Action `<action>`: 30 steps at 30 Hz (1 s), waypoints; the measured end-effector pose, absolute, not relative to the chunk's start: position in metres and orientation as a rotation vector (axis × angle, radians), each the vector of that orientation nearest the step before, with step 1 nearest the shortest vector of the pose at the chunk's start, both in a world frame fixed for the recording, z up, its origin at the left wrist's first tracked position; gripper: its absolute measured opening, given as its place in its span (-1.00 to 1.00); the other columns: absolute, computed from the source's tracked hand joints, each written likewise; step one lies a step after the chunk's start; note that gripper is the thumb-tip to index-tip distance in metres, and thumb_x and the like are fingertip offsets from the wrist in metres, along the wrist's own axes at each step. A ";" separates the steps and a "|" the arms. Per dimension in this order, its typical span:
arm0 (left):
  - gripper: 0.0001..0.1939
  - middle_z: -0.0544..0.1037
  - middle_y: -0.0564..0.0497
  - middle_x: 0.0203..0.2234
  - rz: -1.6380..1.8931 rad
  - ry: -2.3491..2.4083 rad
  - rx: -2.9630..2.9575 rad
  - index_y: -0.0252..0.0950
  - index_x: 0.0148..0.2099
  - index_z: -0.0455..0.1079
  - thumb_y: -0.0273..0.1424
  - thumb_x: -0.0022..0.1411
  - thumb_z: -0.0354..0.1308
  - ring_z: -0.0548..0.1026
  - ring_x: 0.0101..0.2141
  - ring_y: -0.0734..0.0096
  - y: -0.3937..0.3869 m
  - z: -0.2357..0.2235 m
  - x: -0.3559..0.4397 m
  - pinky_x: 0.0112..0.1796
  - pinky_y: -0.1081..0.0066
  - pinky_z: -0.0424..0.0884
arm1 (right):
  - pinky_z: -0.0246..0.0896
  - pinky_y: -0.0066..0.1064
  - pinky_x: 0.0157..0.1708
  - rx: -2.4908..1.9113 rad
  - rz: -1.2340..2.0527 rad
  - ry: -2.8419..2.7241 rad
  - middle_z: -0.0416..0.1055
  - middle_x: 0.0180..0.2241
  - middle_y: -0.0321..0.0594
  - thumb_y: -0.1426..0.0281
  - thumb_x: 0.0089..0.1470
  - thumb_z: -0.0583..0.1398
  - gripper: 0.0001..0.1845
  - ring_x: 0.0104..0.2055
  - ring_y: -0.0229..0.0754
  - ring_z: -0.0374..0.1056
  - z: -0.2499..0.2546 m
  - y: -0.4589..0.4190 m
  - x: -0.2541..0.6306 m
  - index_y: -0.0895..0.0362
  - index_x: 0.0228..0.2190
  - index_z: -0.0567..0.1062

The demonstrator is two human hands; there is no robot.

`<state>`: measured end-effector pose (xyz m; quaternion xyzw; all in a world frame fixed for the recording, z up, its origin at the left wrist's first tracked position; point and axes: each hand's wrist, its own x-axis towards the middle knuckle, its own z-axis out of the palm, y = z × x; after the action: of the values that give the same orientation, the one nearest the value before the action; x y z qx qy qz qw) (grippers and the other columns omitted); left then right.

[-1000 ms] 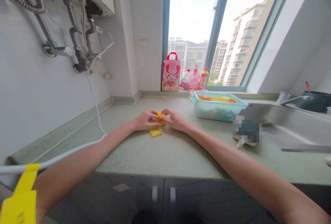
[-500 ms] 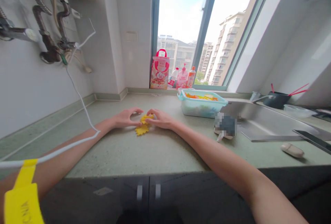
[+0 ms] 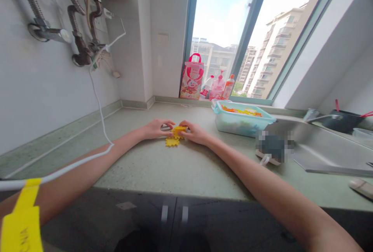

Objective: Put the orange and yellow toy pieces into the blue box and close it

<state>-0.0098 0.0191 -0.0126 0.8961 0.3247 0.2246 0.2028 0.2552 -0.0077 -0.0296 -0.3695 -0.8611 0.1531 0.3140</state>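
Note:
On the countertop, both hands meet around yellow flat pieces with notched, tooth-like edges, like interlocking puzzle tiles. My right hand (image 3: 197,132) pinches a raised yellow notched piece (image 3: 178,131) between thumb and fingers. My left hand (image 3: 157,129) comes from the other side, fingers curved and the thumb tip against the same piece; its exact contact is partly hidden. Just below, another yellow notched piece (image 3: 172,142) lies flat on the counter, touching or joined to the raised one; I cannot tell which.
A light blue tub (image 3: 243,122) of colourful pieces stands to the right, before the sink (image 3: 323,143). A blurred dark object (image 3: 271,149) sits by the sink. Bottles (image 3: 218,88) and a pink bag (image 3: 192,81) line the windowsill. A white cable (image 3: 100,108) crosses my left forearm.
The view has swung left, so everything sits further right. The upper yellow piece is tilted up more, and my hands have closed nearer together around it.

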 end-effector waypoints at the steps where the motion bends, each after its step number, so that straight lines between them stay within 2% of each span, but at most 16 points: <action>1: -0.34 0.65 -0.03 0.00 0.623 0.901 2.499 -0.17 0.22 0.46 0.07 0.19 0.33 0.57 0.03 0.18 0.020 -0.013 -0.011 0.09 0.27 0.39 | 0.28 -0.30 -0.03 -0.983 0.402 -2.268 0.57 -0.08 -0.18 0.24 0.22 0.28 -0.71 -0.05 -0.13 0.46 -0.030 -0.008 0.255 0.10 -0.06 0.49; 7: -0.34 0.65 -0.04 0.01 0.616 0.888 2.499 -0.16 0.20 0.48 0.07 0.16 0.36 0.57 0.05 0.16 0.024 -0.013 -0.014 0.10 0.25 0.40 | 0.31 -0.25 0.03 -0.953 0.405 -2.271 0.57 -0.07 -0.16 0.23 0.24 0.26 -0.71 -0.01 -0.11 0.48 -0.031 -0.007 0.255 0.09 -0.06 0.48; 12: -0.30 0.63 -0.06 0.05 0.611 0.882 2.453 -0.14 0.22 0.47 0.05 0.11 0.40 0.55 0.09 0.15 0.023 -0.012 -0.015 0.14 0.21 0.39 | 0.30 -0.17 0.13 -0.963 0.324 -2.290 0.52 0.12 -0.10 0.34 0.25 0.23 -0.59 0.10 -0.05 0.47 -0.027 -0.013 0.253 0.06 0.11 0.44; 16: -0.31 0.63 -0.08 0.04 0.630 0.875 2.434 -0.17 0.19 0.48 0.04 0.09 0.40 0.56 0.08 0.14 0.021 -0.011 -0.014 0.16 0.18 0.39 | 0.22 -0.13 0.26 -0.952 0.303 -2.417 0.50 0.18 -0.10 0.43 0.31 0.10 -0.56 0.21 -0.03 0.42 -0.022 -0.017 0.251 0.05 0.18 0.46; 19: -0.32 0.63 -0.10 0.03 0.630 0.861 2.419 -0.20 0.19 0.47 0.02 0.10 0.39 0.56 0.08 0.14 0.020 -0.010 -0.015 0.17 0.18 0.39 | 0.17 -0.10 0.30 -0.915 0.297 -2.471 0.46 0.22 -0.08 0.36 0.34 0.12 -0.59 0.27 -0.01 0.36 -0.020 -0.019 0.251 0.06 0.16 0.51; 23: -0.32 0.62 -0.12 0.06 0.614 0.890 2.402 -0.23 0.20 0.46 -0.01 0.12 0.37 0.55 0.09 0.16 0.020 -0.008 -0.018 0.17 0.21 0.39 | 0.28 -0.16 0.20 -0.929 0.288 -2.461 0.47 0.14 -0.04 0.13 0.27 0.27 -0.49 0.15 -0.01 0.43 -0.020 -0.022 0.250 0.05 0.18 0.48; 26: -0.34 0.62 -0.12 0.07 0.599 0.958 2.447 -0.23 0.19 0.47 0.01 0.14 0.34 0.55 0.08 0.16 0.021 -0.005 -0.021 0.11 0.24 0.42 | 0.31 -0.23 0.08 -1.031 0.225 -2.432 0.49 0.05 -0.08 0.13 0.23 0.32 -0.52 0.02 -0.06 0.46 -0.019 -0.024 0.249 0.03 0.11 0.51; 30: -0.39 0.64 -0.10 0.03 0.545 1.017 2.498 -0.21 0.16 0.51 0.09 0.26 0.20 0.56 0.05 0.15 0.018 0.002 -0.025 0.03 0.26 0.43 | 0.28 -0.25 -0.01 -1.100 0.109 -2.449 0.55 -0.10 -0.14 0.11 0.17 0.35 -0.56 -0.05 -0.05 0.45 -0.014 -0.023 0.252 0.03 0.02 0.54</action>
<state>-0.0248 0.0179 0.0024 0.8907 0.3626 0.1942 0.1936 0.2524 -0.0233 -0.0142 -0.3988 -0.8881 0.0393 0.2252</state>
